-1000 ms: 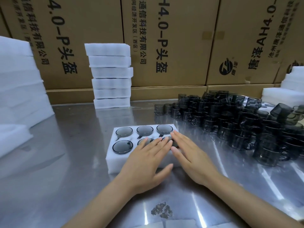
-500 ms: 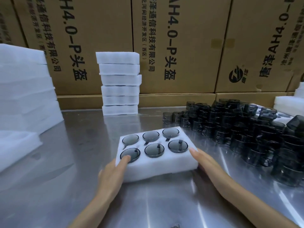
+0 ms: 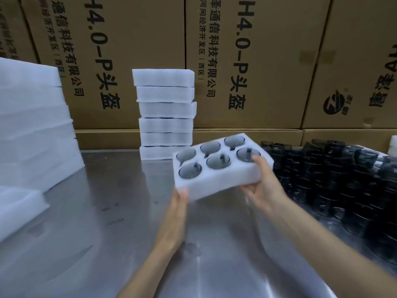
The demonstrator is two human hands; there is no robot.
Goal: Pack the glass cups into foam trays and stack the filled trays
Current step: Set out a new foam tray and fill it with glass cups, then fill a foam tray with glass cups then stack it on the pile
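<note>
While both hands (image 3: 263,186) grip it, filled foam tray (image 3: 217,179) hangs tilted.

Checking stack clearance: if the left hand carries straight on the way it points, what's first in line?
Likely the stack of filled trays, past the foam tray the left hand holds; depth unclear.

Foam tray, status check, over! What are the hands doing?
Both hands grip full foam tray, tilted above table. Stack behind, path open.
</note>
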